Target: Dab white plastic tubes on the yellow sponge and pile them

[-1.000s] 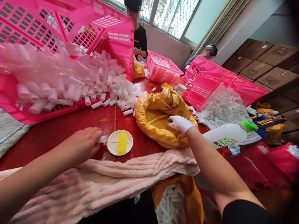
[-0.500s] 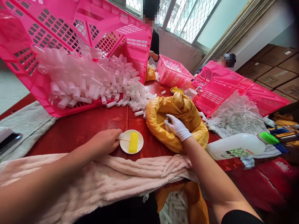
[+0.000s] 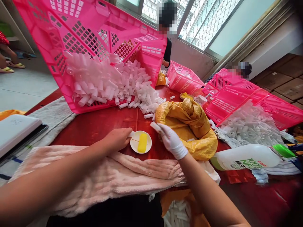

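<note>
My bare left hand [image 3: 121,138] is closed by the plate's left edge. A white plastic tube [image 3: 131,134] pokes out from its fingers, and a thin stick [image 3: 135,139] runs from there towards a yellow sponge-like block [image 3: 142,142]. That block lies on a small white plate [image 3: 133,146]. To the right, my white-gloved right hand [image 3: 169,140] pinches another white tube [image 3: 155,127], held tilted between plate and sack. Just beyond it, a yellow woven sack [image 3: 205,143] stands with its rim rolled down.
A tilted pink crate [image 3: 106,19] spills white tubes [image 3: 123,83] onto the red table [image 3: 104,121]. Several more pink crates, one nearby with a tube heap [image 3: 251,123], stand at right. A large bottle [image 3: 251,156] lies there. A pink towel [image 3: 94,176] covers the front edge. Two people sit beyond.
My right hand has come out of the sack to the left and now holds a white tube. My left hand stays by the plate. The view has shifted somewhat left.
</note>
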Available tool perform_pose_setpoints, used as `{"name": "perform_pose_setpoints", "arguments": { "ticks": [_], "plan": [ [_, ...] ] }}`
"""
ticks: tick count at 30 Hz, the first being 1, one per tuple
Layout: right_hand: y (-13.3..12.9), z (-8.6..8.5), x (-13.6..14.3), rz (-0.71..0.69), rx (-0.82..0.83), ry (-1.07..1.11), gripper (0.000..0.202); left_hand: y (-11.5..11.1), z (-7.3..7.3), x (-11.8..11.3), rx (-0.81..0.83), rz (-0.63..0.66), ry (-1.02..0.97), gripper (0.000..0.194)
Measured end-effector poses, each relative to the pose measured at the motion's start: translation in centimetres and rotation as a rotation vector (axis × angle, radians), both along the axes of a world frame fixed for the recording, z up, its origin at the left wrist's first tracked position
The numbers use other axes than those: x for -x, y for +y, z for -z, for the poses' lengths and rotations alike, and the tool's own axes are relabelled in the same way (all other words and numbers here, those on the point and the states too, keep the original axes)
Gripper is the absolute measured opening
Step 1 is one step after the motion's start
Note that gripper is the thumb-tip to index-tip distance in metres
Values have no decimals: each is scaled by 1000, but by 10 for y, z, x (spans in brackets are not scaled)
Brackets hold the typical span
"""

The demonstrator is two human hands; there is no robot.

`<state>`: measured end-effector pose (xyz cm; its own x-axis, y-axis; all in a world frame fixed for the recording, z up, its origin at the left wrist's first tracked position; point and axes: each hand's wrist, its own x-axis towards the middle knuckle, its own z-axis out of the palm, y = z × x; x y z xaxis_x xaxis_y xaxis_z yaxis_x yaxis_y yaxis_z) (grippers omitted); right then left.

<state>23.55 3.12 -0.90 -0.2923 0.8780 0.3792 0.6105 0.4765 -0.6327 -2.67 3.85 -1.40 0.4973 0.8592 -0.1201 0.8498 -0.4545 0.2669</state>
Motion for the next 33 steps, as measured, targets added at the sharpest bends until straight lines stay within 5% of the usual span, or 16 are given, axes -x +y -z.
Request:
{"name": "perform_pose_setpoints", "arguments": {
  "ticks": [6,9,13,18,25,31,33],
  "plan": [
    [-18,37,19,-118,-157,-273,29,0,3,-2,-32,-6,5,18],
    [-25,35,12,-188,-202,-320,29,-1,3,-3,-50,-1,2,17],
    [-28,31,11,-114,-235,-329,31,-2,3,-3,-62,-5,13,16],
    [-35,24,8,-314,-284,-412,32,-2,3,-4,-77,8,6,18],
    [-45,25,14,-211,-264,-493,26,-3,0,-5,-70,1,41,17],
    [-60,13,26,-474,-195,-366,18,-3,-8,-7,-13,-63,58,22],
    [-59,12,32,-464,-179,-220,17,-3,-9,-7,-4,-58,50,23]
  ]
}}
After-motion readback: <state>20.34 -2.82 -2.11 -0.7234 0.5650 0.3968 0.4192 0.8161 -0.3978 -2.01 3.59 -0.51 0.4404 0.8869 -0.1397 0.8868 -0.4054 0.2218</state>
